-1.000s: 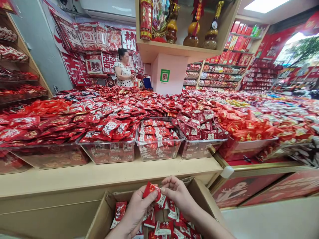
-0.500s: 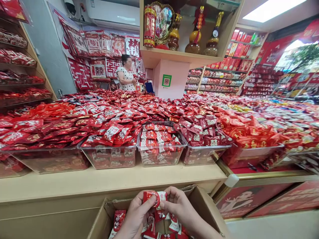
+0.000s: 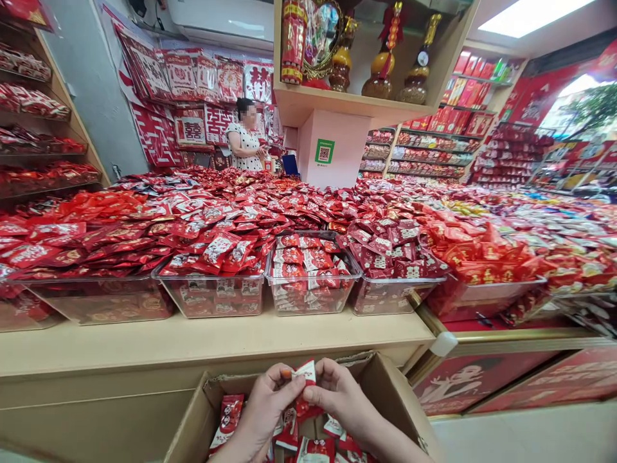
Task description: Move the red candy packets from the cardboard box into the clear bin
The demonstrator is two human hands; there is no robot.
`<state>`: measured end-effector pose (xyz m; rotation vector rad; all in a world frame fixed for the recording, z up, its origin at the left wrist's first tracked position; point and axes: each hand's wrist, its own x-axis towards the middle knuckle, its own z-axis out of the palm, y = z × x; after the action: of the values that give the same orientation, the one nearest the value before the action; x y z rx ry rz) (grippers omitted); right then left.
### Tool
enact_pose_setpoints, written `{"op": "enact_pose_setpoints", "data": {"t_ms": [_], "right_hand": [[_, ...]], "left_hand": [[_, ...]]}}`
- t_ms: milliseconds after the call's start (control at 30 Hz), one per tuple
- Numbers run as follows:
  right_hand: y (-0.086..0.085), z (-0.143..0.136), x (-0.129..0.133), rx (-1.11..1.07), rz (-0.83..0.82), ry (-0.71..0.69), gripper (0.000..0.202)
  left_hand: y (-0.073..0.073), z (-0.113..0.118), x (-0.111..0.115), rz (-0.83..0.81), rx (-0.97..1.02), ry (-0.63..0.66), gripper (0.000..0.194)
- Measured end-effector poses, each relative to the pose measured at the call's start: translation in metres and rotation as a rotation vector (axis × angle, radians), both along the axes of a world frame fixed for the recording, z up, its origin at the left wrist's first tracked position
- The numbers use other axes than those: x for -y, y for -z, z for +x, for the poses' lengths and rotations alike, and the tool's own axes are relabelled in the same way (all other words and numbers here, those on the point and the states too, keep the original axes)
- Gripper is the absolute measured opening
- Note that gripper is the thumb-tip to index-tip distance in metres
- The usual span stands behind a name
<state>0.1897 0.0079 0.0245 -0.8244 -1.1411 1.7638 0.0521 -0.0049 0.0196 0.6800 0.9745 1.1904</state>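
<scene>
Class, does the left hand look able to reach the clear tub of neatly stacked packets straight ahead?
Probably yes: the tub is open-topped, near the front of the counter, with nothing visible in between. The left hand is pinching a packet, though, so it might need to release that first.

This is a shop: beyond the hands [image 3: 306, 395], clear plastic bins [image 3: 313, 296] heaped with red packets line a counter [image 3: 216, 341]. Farther off, a green-framed QR code [image 3: 324, 152] marks a pillar [image 3: 332, 141], wrapped red decorations [image 3: 193, 74] cover the wall to the left, and stocked shelves [image 3: 429, 154] stand to the right.
</scene>
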Motion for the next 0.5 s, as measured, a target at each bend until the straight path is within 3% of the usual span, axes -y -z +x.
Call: {"op": "enact_pose_setpoints", "data": {"t_ms": [167, 267, 367, 500], "right_hand": [[-0.003, -0.002, 0.004, -0.002, -0.031, 0.033, 0.029], [-0.015, -0.001, 0.006, 0.059, 0.088, 0.074, 0.026], [-0.049, 0.009, -0.011, 0.183, 0.329, 0.199, 0.025], [-0.116, 0.018, -0.076, 0.598, 0.688, 0.426, 0.022]], "left_hand": [[-0.004, -0.002, 0.001, 0.038, 0.039, 0.025, 0.018], [-0.014, 0.0, 0.003, 0.094, 0.057, 0.015, 0.014], [-0.015, -0.002, 0.003, 0.155, -0.034, 0.085, 0.022], [0.011, -0.018, 0.001, 0.249, -0.518, 0.279, 0.014]]}}
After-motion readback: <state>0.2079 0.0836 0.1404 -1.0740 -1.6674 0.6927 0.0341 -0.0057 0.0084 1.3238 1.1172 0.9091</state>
